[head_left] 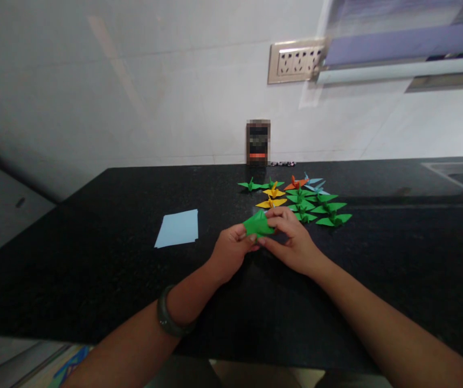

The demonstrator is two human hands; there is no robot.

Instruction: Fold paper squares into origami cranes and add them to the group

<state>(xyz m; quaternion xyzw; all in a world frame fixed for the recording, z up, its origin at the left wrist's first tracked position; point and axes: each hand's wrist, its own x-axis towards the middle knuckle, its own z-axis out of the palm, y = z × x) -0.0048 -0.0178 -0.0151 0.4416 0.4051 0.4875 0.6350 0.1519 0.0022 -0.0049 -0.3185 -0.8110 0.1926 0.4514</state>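
Observation:
A piece of folded green paper (258, 224) is held up between my two hands, above the dark countertop. My left hand (232, 249) pinches its left side, thumb in front. At its right edge, my right hand (291, 240) grips with thumb and fingers. Just beyond my hands stand several folded paper cranes: green ones (326, 208), yellow ones (271, 202), an orange one (296, 184) and light blue ones (318, 188). My right hand partly covers the nearest cranes.
Light blue square paper sheets (178, 228) lie stacked on the black countertop (105, 269), left of my hands. Against the tiled wall stands a phone-like dark object (258, 143), pixelated, beside a beaded strand (283, 163). A socket panel (296, 62) is on the wall.

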